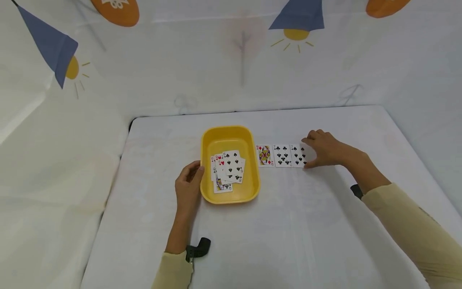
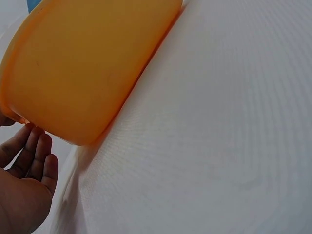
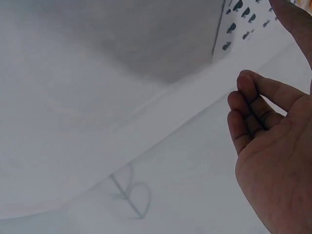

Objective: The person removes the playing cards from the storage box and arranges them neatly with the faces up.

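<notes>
A yellow plastic tray (image 1: 254,188) stands on the table, with a loose pile of playing cards (image 1: 231,164) face up inside. My left hand (image 1: 188,182) grips the tray's left rim, thumb on top; in the left wrist view the fingers touch the tray's wall (image 2: 83,73). To the tray's right lies a row of face-up cards: a red diamond face card (image 1: 265,155), a seven of clubs (image 1: 282,155) and a spade card (image 1: 296,155). My right hand (image 1: 325,149) is at the spade card's right end, thumb and fingers spread to either side of it. Whether they touch the card, I cannot tell.
A white cloth covers the table (image 1: 274,237). White fabric walls rise behind it and at both sides, with printed blue pennants (image 1: 301,14) and suns on them. Dark wrist straps (image 1: 198,248) sit on the forearms.
</notes>
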Demonstrator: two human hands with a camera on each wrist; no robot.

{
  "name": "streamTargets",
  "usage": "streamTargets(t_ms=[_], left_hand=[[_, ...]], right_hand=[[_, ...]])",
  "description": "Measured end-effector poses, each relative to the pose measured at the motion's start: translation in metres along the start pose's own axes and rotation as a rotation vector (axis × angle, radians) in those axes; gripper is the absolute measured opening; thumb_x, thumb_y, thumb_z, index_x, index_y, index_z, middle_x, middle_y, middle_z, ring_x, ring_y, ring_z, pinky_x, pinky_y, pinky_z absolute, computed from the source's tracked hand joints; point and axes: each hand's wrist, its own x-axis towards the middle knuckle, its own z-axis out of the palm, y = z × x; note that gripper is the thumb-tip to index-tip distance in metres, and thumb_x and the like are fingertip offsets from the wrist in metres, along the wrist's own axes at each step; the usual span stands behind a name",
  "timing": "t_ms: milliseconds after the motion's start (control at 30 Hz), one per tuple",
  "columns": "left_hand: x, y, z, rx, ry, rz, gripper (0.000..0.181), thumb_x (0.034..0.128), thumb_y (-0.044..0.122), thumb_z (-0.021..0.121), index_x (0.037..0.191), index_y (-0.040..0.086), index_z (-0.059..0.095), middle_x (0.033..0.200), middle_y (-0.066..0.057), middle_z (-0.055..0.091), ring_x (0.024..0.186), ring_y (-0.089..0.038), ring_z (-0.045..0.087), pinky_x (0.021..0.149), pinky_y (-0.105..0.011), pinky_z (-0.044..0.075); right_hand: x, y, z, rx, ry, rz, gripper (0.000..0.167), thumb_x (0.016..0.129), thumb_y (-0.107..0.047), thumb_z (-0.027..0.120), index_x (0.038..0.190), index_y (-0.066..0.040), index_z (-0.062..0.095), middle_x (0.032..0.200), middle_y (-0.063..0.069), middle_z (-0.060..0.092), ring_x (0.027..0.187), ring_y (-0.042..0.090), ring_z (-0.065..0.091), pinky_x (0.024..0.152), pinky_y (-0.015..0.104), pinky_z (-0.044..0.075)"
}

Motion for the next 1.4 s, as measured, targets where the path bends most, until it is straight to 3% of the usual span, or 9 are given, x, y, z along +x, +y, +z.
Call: streamTargets(t_ms=[133, 467, 867, 1100, 1400], left_hand=[[0.001, 0.0, 0.001, 0.002, 0.005, -0.005, 0.033, 0.0999, 0.018, 0.063, 0.129, 0.002, 0.062, 0.125, -0.01, 0.062, 0.11, -0.014, 0.056, 0.1, -0.025, 0.045], [0.0, 0.0, 0.0, 0.016, 0.01, -0.028, 0.033, 0.1003, 0.02, 0.063, 0.129, 0.005, 0.063, 0.125, -0.009, 0.062, 0.11, -0.015, 0.056, 0.099, -0.024, 0.046], [0.001, 0.0, 0.0, 0.005, 0.014, 0.0, 0.033, 0.0995, 0.015, 0.063, 0.129, -0.001, 0.063, 0.123, -0.014, 0.063, 0.105, -0.014, 0.057, 0.095, -0.021, 0.047], [0.015, -0.033, -0.002, -0.033, 0.022, 0.007, 0.034, 0.098, 0.025, 0.067, 0.128, 0.009, 0.065, 0.123, -0.008, 0.063, 0.108, -0.015, 0.057, 0.097, -0.024, 0.046], [0.016, -0.039, -0.001, -0.039, 0.04, 0.058, 0.032, 0.0963, 0.03, 0.069, 0.123, 0.011, 0.068, 0.118, -0.003, 0.065, 0.107, -0.016, 0.059, 0.096, -0.026, 0.048]], right_hand=[[0.003, -0.012, -0.008, 0.023, 0.015, 0.002, 0.082, 0.072, -0.038, 0.089, 0.133, 0.008, 0.056, 0.122, 0.02, 0.052, 0.11, 0.037, 0.046, 0.093, 0.054, 0.041], [0.021, -0.045, -0.021, 0.078, -0.008, 0.001, 0.083, 0.077, -0.04, 0.086, 0.141, 0.002, 0.052, 0.133, 0.018, 0.048, 0.119, 0.034, 0.043, 0.1, 0.053, 0.041], [0.035, -0.077, -0.027, 0.11, 0.01, -0.061, 0.08, 0.078, -0.041, 0.086, 0.14, -0.002, 0.054, 0.13, 0.014, 0.049, 0.113, 0.031, 0.043, 0.095, 0.048, 0.043], [0.045, -0.1, -0.03, 0.142, 0.018, -0.074, 0.079, 0.08, -0.043, 0.083, 0.142, -0.004, 0.053, 0.131, 0.011, 0.048, 0.115, 0.028, 0.042, 0.098, 0.046, 0.042], [0.061, -0.122, -0.024, 0.163, 0.049, -0.13, 0.083, 0.078, -0.047, 0.085, 0.142, -0.005, 0.053, 0.13, 0.008, 0.049, 0.114, 0.025, 0.042, 0.099, 0.042, 0.041]])
